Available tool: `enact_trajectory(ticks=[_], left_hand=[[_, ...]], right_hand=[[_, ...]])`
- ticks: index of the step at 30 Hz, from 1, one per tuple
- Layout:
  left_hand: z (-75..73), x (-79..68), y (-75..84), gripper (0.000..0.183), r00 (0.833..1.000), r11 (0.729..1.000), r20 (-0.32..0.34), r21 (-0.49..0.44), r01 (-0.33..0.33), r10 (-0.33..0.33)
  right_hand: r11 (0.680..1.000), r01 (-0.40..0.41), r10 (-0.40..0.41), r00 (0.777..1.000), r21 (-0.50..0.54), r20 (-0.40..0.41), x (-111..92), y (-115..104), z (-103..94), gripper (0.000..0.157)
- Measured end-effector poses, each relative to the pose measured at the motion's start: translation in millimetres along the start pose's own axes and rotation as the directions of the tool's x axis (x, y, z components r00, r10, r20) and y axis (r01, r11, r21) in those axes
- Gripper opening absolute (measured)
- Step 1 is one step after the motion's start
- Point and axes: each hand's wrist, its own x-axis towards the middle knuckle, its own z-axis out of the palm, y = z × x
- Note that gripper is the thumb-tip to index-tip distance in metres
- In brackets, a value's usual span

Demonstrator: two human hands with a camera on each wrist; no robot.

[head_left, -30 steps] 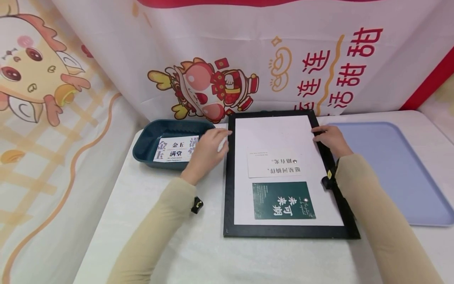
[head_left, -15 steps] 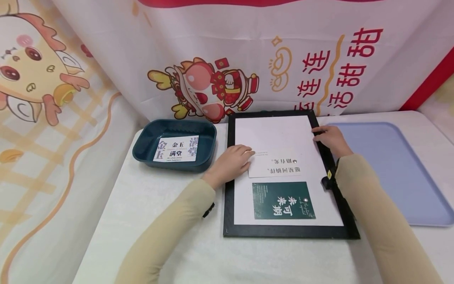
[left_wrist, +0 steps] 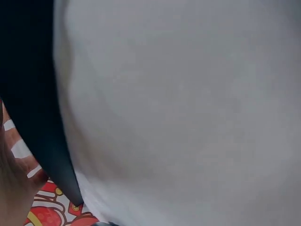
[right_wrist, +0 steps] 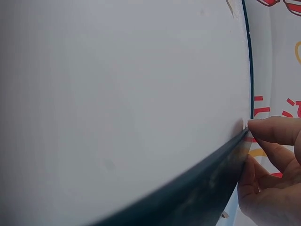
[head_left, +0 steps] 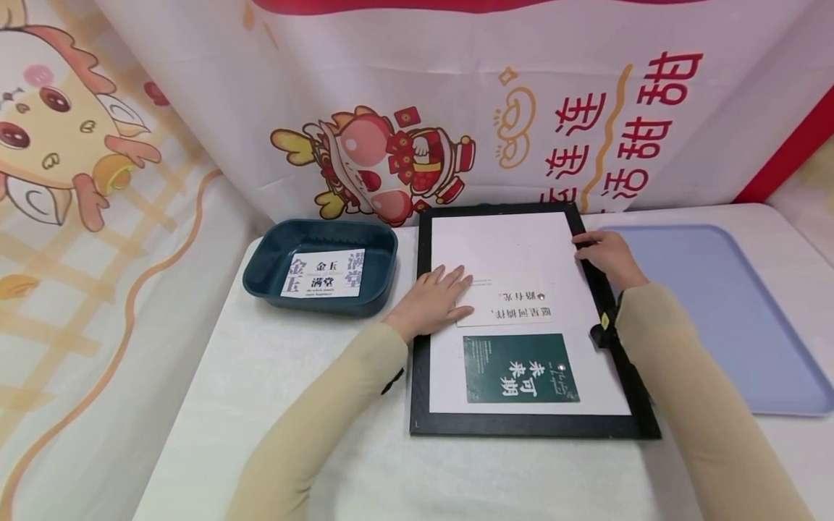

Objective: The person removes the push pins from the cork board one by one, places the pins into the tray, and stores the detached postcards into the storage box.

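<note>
Black-framed board (head_left: pixel 502 242), right of centre in the head view. Left hand (head_left: pixel 431 302): fingers spread wide, across the frame's left side and over the left end of a white card (head_left: pixel 511 310). Right hand (head_left: pixel 611 257): thumb and fingers pinching the frame's right edge. Green card (head_left: pixel 515 367) below the white one. Dark teal basket (head_left: pixel 386 286) left of centre; pale blue tray (head_left: pixel 717 311) far right.

Left fingers (head_left: pixel 452 278) over paper card (head_left: pixel 504 302), smooth matt board (head_left: pixel 495 242); plastic tub (head_left: pixel 319 305) left of them, smooth. Right fingers (head_left: pixel 591 237) on smooth frame (head_left: pixel 521 425), faint sheen; matt plastic tray (head_left: pixel 736 311) right of them.
</note>
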Motion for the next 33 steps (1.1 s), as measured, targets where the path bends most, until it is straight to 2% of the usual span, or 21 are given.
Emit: enact_trajectory(ticks=[7,11,15,22,26,30,33], left_hand=[[4.2,0.6,-0.1,0.063,1.0,1.0,0.025,0.009,-0.018,0.018],[4.3,-0.1,0.6,0.066,0.999,1.0,0.05,-0.011,-0.009,0.01],[5.6,-0.6,0.8,0.073,0.998,0.998,0.069,-0.056,0.003,0.001],[8.0,-0.5,1.5,0.072,0.997,0.998,0.074,-0.069,0.016,-0.011],[7.3,-0.9,2.9,0.072,0.998,0.997,0.061,-0.077,0.01,-0.005],[8.0,-0.2,3.5,0.072,0.999,0.997,0.05,-0.075,0.008,-0.005],[9.1,1.1,3.3,0.071,0.999,0.997,0.045,-0.074,0.012,-0.009]], right_hand=[[0.999,0.031,-0.031,0.999,-0.008,-0.006,1,1,0.4,0.044],[0.999,0.041,-0.041,0.999,-0.008,-0.001,2,1,-0.4,0.044],[1.0,0.027,-0.027,1.0,-0.009,0.01,2,-2,-1.4,0.045],[1.0,-0.019,0.019,1.0,-0.005,0.024,-8,-10,-0.7,0.047],[1.0,0.008,-0.008,0.996,-0.005,0.094,-18,-15,-2.5,0.049],[0.996,0.082,-0.073,0.981,-0.044,0.179,-26,-18,-0.1,0.05],[0.988,0.14,-0.126,0.972,-0.058,0.198,-31,-20,6.0,0.047]])
